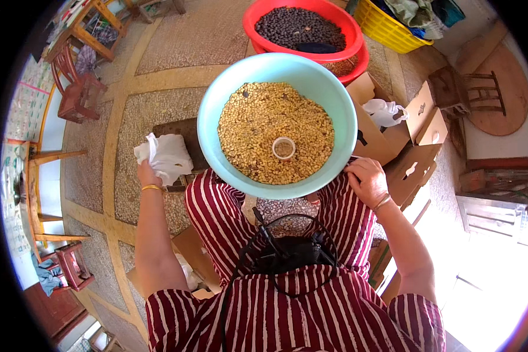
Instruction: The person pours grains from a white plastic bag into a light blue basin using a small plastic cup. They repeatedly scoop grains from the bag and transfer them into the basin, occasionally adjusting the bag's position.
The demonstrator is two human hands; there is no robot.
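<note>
Just below the light-blue basin (209, 123), a black pouch (293, 257) with looping cable is resting against your striped clothing (299, 308). Off the basin's lower left, your left hand (149, 175) is grasping a white plastic bag (171, 159). By the basin's lower right rim, your right hand (367, 180) is curling its fingers; I cannot tell whether it is gripping anything. The basin itself is sitting over your knees, holding yellow kernels (258, 126) and, toward you, a small round cup (283, 158). Right of the basin, opened cardboard boxes (409, 171) are standing. Beyond the basin, a red basin (250, 29) is holding dark round seeds (296, 26), and farther right of it a yellow basket (387, 30) is holding cloth. Far left of the basin, a reddish-brown wooden chair (78, 97) is standing.
</note>
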